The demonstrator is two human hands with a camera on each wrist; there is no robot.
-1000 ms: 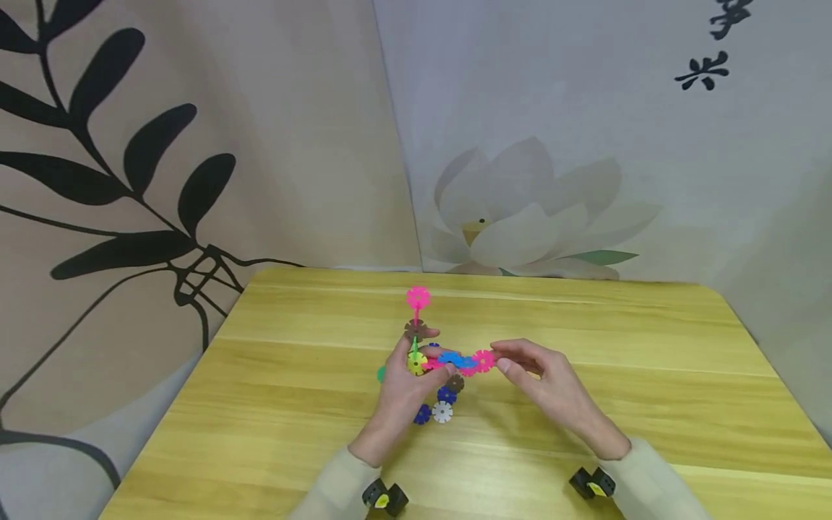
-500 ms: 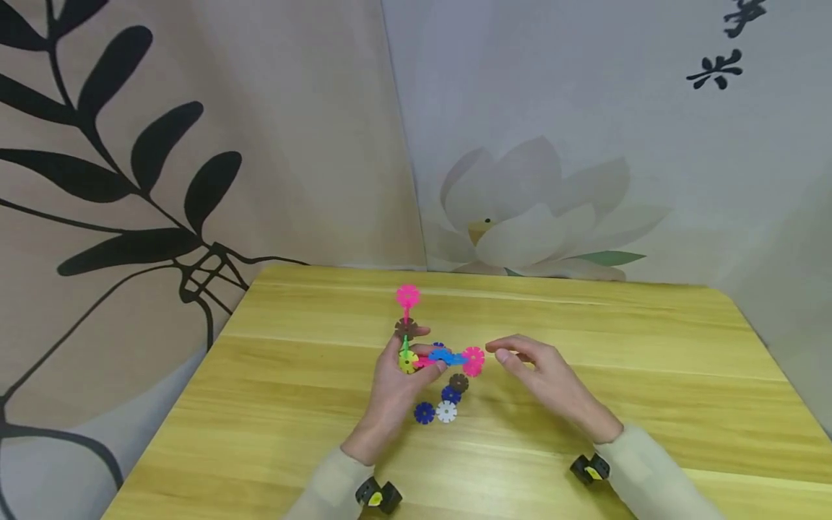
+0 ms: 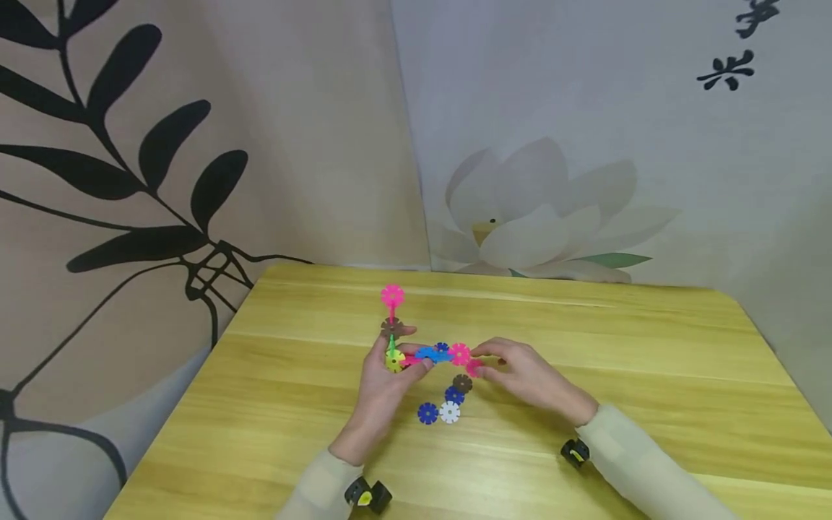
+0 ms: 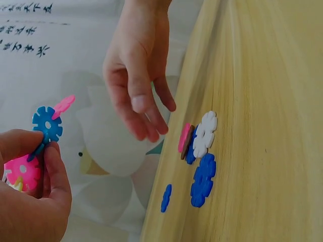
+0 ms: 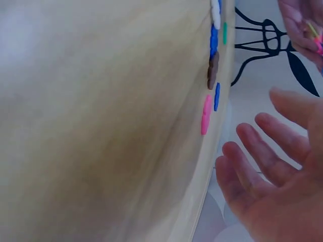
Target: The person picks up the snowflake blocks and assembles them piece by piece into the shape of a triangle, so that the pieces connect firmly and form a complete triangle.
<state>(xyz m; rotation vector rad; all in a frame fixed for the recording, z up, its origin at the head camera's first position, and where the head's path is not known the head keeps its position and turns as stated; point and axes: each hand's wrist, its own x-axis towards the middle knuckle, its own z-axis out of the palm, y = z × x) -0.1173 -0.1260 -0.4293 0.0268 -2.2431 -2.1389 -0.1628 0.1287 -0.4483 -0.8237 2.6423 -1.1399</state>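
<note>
My left hand (image 3: 380,386) pinches a chain of interlocking snowflake discs at a blue disc (image 4: 48,125), thumb on one side and fingers on the other. From it the chain runs through pink and yellow (image 3: 394,361) pieces up to a brown disc (image 3: 392,327) and a pink disc (image 3: 393,295). A pink disc (image 3: 459,354) forms its right end. My right hand (image 3: 529,372) hovers beside that end with loosely bent fingers (image 5: 257,151) and nothing in them. A separate pink disc (image 5: 206,115) lies on the table, overlapped by the right fingertips in the head view.
Loose discs lie on the wooden table (image 3: 260,433): brown (image 3: 463,383), dark blue (image 3: 427,413), white (image 3: 450,412) and other blue ones, close together in front of the hands. A green disc (image 5: 225,33) shows in the right wrist view. A printed backdrop (image 3: 312,130) stands behind the table.
My left hand has moved left with the chain. The right fingers, earlier at the chain's pink end disc, are now apart from it and further left. The loose pink disc shows more plainly.
</note>
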